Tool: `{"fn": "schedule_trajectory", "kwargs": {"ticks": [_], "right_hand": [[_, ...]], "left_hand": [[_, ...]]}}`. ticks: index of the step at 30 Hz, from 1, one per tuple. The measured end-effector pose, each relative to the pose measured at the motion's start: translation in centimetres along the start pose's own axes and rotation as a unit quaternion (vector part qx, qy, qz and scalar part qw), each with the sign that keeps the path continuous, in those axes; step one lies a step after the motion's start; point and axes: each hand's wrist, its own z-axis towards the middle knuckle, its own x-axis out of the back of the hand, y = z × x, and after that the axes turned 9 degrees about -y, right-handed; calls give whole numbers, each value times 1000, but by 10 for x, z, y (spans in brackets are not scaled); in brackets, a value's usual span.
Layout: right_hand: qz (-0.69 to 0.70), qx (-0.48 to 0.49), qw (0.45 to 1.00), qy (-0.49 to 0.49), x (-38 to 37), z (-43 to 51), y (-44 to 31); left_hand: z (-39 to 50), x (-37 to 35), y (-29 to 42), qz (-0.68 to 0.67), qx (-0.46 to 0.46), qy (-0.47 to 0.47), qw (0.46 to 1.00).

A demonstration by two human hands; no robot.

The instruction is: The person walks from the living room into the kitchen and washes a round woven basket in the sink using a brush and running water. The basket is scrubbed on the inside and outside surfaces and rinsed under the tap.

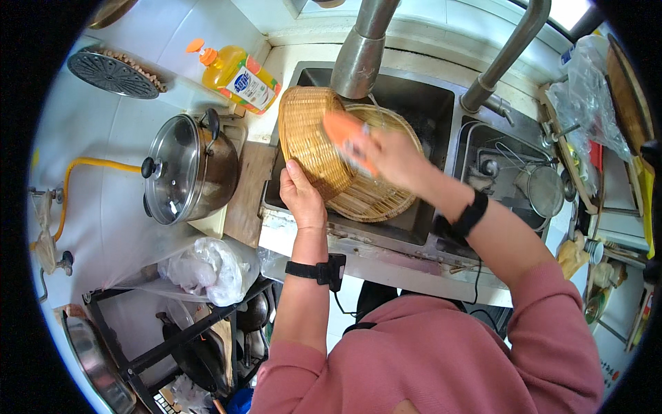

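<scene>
My left hand (304, 199) grips the near rim of a woven bamboo basket (305, 129), which is tilted on its side over the sink. In my right hand (395, 155) is an orange brush (344, 129), blurred and held against the basket's woven wall; its bristles cannot be made out. A second, round bamboo basket (380, 204) lies beneath in the steel sink basin (439, 114). Above both hangs the wide faucet head (357, 67), with a thin stream of water falling beside it.
A dish soap bottle (240, 77) stands behind the left side of the sink. Left of the basin sits a lidded steel pot (194, 168). The smaller right basin (481, 155) holds a wire strainer (543, 191) and a ladle. A second faucet (481, 90) rises between the basins.
</scene>
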Motion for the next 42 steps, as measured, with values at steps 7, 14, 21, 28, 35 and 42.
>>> {"fn": "schedule_trajectory", "kwargs": {"ticks": [7, 14, 21, 28, 35, 42], "right_hand": [[-9, 60, 997, 43, -25, 25, 9], [93, 30, 995, -12, 30, 41, 16], [-34, 20, 994, -100, 4, 15, 14], [13, 25, 998, -48, 23, 45, 0], [-229, 63, 967, -93, -20, -26, 31], [-99, 87, 991, 21, -16, -11, -23]], "left_hand": [[-1, -9, 13, 3, -26, 18, 999], [-12, -9, 7, 22, -34, 5, 999], [-5, 1, 6, 25, -24, 6, 999], [-7, -5, 9, 23, -28, 6, 999], [5, -7, 20, -182, 36, 39, 982], [9, -29, 32, -277, 72, 64, 956]]}}
